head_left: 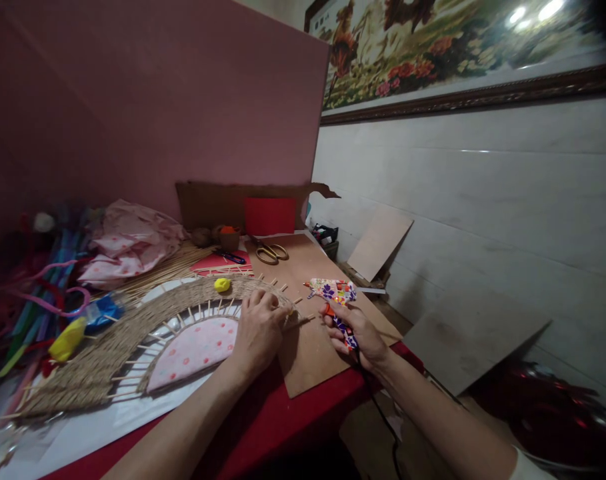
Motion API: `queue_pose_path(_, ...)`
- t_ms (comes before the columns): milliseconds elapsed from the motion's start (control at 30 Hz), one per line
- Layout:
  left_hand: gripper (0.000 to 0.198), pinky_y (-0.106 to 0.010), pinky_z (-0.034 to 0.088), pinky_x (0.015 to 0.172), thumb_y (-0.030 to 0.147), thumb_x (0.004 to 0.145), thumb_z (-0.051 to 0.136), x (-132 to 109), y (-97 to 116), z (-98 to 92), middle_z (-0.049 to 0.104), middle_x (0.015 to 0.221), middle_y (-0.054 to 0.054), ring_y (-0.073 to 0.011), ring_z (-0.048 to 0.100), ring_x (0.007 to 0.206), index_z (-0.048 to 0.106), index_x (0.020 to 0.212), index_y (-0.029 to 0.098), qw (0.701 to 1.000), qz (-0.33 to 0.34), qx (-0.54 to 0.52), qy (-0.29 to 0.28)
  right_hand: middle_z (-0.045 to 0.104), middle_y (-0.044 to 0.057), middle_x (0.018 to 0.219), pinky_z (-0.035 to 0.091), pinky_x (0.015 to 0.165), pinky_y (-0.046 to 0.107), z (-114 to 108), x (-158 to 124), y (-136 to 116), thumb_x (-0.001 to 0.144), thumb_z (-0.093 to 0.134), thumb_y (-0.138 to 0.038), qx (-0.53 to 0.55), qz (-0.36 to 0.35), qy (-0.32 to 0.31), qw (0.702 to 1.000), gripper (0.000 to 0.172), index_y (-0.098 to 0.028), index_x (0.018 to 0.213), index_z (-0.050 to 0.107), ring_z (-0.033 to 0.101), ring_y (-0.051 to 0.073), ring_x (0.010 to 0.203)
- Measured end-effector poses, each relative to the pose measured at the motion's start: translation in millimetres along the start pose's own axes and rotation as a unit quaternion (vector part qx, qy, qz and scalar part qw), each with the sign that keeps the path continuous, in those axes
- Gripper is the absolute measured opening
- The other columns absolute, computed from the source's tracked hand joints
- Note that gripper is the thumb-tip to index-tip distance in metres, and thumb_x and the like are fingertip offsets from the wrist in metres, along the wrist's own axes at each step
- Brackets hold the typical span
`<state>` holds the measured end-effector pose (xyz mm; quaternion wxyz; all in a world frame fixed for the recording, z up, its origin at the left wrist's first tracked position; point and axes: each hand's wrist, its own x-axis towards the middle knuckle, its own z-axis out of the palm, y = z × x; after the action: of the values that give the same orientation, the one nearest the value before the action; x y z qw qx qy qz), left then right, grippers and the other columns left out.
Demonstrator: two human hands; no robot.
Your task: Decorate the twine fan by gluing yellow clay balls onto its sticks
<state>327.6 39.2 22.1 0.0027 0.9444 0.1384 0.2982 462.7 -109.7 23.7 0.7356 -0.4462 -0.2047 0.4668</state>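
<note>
A fan-shaped piece lies on the table: a band of woven twine [87, 367] runs over thin wooden sticks [133, 379] that spread from a half-round pink dotted cloth panel [195, 353]. My left hand [260, 327] rests at the band's right end, fingers closed on the twine and sticks there; the fingertips are partly hidden. To its right, my right hand [355, 333] grips the handle of a flower-patterned hot glue gun [335, 291], held above the cardboard with its nozzle pointing left. A black cord [377, 400] hangs from the gun. On the band's upper edge sits a yellow lump [222, 285].
Gold-handled scissors [271, 252] lie on the brown board [307, 363]. Behind the fan are crumpled pink cloth [133, 240], loose sticks and dark-handled pliers [231, 257]. Colourful pipe cleaners [47, 287] crowd the left. A red cloth [263, 413] covers the table's front edge.
</note>
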Motion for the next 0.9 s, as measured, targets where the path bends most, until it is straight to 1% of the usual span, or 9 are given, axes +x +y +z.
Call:
queue_pose_path(133,0.026,-0.041,0.040,0.078,0.011,0.081,0.053,0,-1,2.6,0.063,0.087,-0.006,-0.0258,0.049,0.090,0.072,0.090,0.027,1.000,-0.011,-0.025,0.015,0.046,-0.003,0.064,0.028,0.028,0.011,1,1,0,0.072,0.073,-0.039,-0.003,-0.001,0.001,1.000,0.030,-0.013,0.081,0.061,0.033,0.003,0.041)
queue_pose_path(300,0.025,-0.038,0.041,0.079,0.008,0.081,0.050,2,-8,-2.1,0.066,0.087,-0.007,-0.0237,0.051,0.088,0.067,0.098,0.017,0.989,-0.060,-0.075,0.112,0.047,-0.004,0.064,0.027,0.027,0.011,1,1,0,0.072,0.073,-0.038,-0.003,0.004,0.003,1.000,0.029,-0.013,0.080,0.060,0.032,0.002,0.041)
queue_pose_path(367,0.016,-0.036,0.040,0.077,0.011,0.082,0.052,3,-11,-5.8,0.066,0.084,-0.006,-0.0227,0.052,0.085,0.065,0.089,0.017,0.982,-0.082,-0.084,0.149,0.047,-0.004,0.064,0.028,0.028,0.011,1,0,0,0.073,0.073,-0.039,-0.009,0.001,-0.001,1.000,0.029,-0.013,0.082,0.061,0.032,0.002,0.041)
queue_pose_path(433,0.009,-0.034,0.039,0.074,0.017,0.083,0.054,3,-15,-9.1,0.065,0.078,-0.005,-0.0217,0.052,0.080,0.061,0.077,0.018,0.975,-0.111,-0.090,0.172,0.047,-0.004,0.064,0.028,0.028,0.011,1,-1,-1,0.074,0.072,-0.039,-0.015,0.003,-0.006,1.000,0.030,-0.013,0.082,0.061,0.033,0.002,0.041)
queue_pose_path(533,0.019,-0.032,0.037,0.067,0.027,0.085,0.054,4,-23,-13.5,0.059,0.067,-0.003,-0.0203,0.051,0.072,0.056,0.067,0.019,0.966,-0.159,-0.102,0.176,0.049,-0.003,0.065,0.028,0.029,0.011,1,0,-5,0.074,0.072,-0.040,-0.031,0.009,-0.006,0.999,0.030,-0.014,0.083,0.060,0.034,0.002,0.042)
queue_pose_path(633,0.032,-0.029,0.034,0.061,0.035,0.087,0.048,6,-34,-18.6,0.052,0.059,-0.001,-0.0181,0.049,0.063,0.049,0.059,0.021,0.949,-0.225,-0.128,0.180,0.051,-0.003,0.066,0.029,0.029,0.011,4,4,-10,0.073,0.072,-0.041,-0.058,-0.008,0.000,0.998,0.031,-0.015,0.086,0.059,0.035,0.003,0.041)
queue_pose_path(700,0.030,-0.028,0.034,0.058,0.036,0.087,0.044,7,-43,-22.4,0.051,0.058,0.000,-0.0171,0.049,0.060,0.049,0.061,0.021,0.928,-0.277,-0.155,0.198,0.052,-0.004,0.066,0.030,0.030,0.012,8,8,-14,0.072,0.072,-0.042,-0.075,-0.029,0.010,0.997,0.033,-0.016,0.087,0.059,0.037,0.003,0.041)
queue_pose_path(800,0.013,-0.027,0.037,0.060,0.026,0.082,0.045,8,-58,-26.8,0.059,0.068,-0.001,-0.0173,0.055,0.065,0.056,0.077,0.020,0.892,-0.344,-0.184,0.228,0.051,-0.004,0.066,0.030,0.030,0.012,14,14,-19,0.070,0.072,-0.045,-0.105,-0.066,0.039,0.991,0.037,-0.016,0.089,0.058,0.038,0.003,0.041)
queue_pose_path(900,0.019,-0.026,0.039,0.060,0.020,0.075,0.043,7,-73,-29.6,0.065,0.075,-0.002,-0.0180,0.058,0.067,0.061,0.082,0.021,0.876,-0.395,-0.179,0.211,0.050,-0.005,0.066,0.028,0.029,0.012,18,21,-24,0.069,0.071,-0.047,-0.143,-0.099,0.062,0.983,0.038,-0.017,0.088,0.056,0.037,0.003,0.040)
